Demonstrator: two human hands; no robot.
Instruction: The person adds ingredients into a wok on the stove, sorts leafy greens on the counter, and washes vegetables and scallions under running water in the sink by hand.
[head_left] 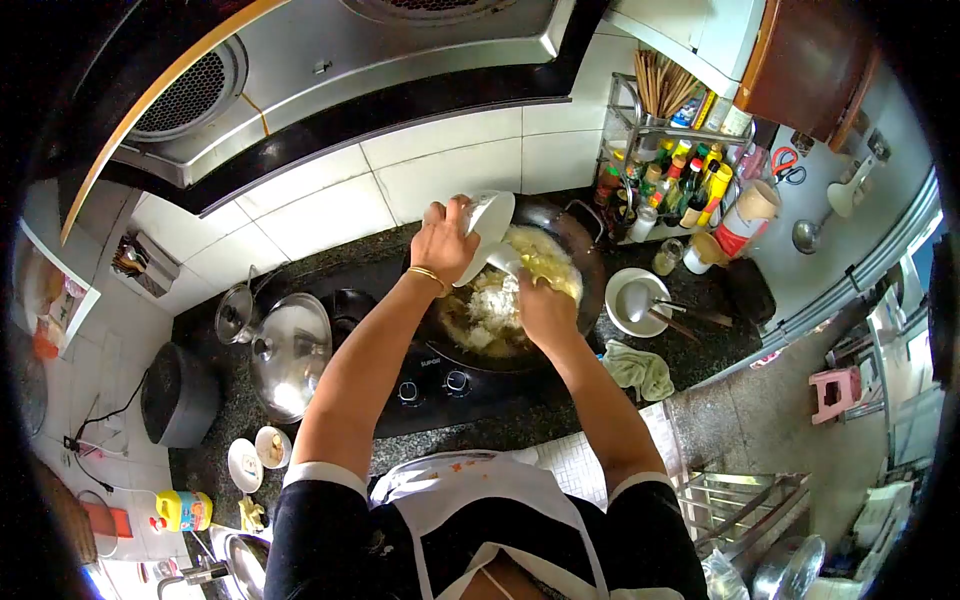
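Note:
My left hand [445, 240] grips a white bowl [492, 218] by its rim and holds it tilted over the wok [590, 262]. My right hand [548, 312] is closed over the wok, around what looks like the handle of a white spoon [504, 258]; the spoon's head is at the bowl's lower edge. A pile of white, crumbly food [493, 302] lies in the wok on yellowish food with liquid [545, 258]. My fingers partly hide the bowl and the spoon's handle.
Right of the wok are a white bowl [612, 310] with a ladle in it, a green cloth [638, 370] and a rack of sauce bottles [690, 185]. A pot lid [290, 355] and a dark pot [178, 395] stand left. The range hood [350, 70] hangs above.

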